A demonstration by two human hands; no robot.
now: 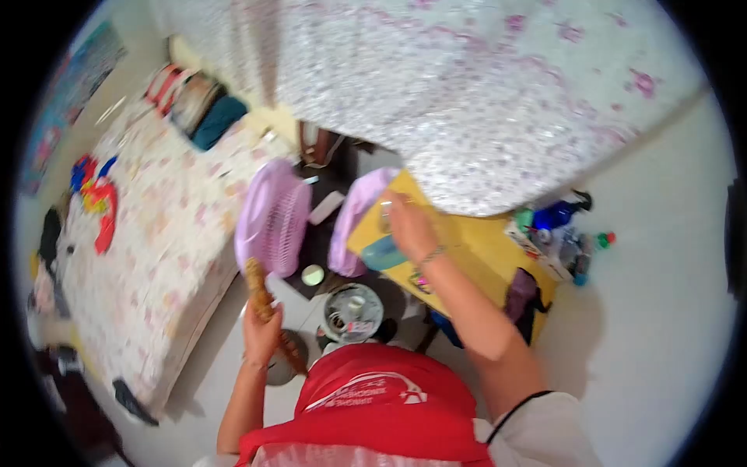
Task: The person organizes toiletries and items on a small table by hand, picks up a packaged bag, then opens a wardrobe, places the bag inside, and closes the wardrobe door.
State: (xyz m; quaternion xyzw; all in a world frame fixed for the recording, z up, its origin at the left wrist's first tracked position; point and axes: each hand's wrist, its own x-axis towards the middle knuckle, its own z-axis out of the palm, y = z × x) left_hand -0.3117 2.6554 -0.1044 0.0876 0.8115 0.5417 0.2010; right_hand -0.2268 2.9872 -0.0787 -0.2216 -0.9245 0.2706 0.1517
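My left hand [261, 333] is closed around a long, brown, knobbly stick-like thing [260, 289], which stands up past my fingers and shows again below them. Its exact kind is not clear. Over the yellow tabletop [461, 237] reaches my right hand [412, 227], its fingers curled at a small shiny, clear thing [385, 215] too blurred to name. Just below that hand a bluish see-through container [382, 254] lies on the yellow top. A small pink item [420, 281] is close to my right wrist.
Two lilac plastic baskets [268, 218] stand ahead, left of the table. A bucket [352, 313] with things in it is at my feet. The bed [167, 210] fills the left side. Bottles [572, 245] crowd the table's right edge, and a flowered curtain [498, 101] hangs ahead.
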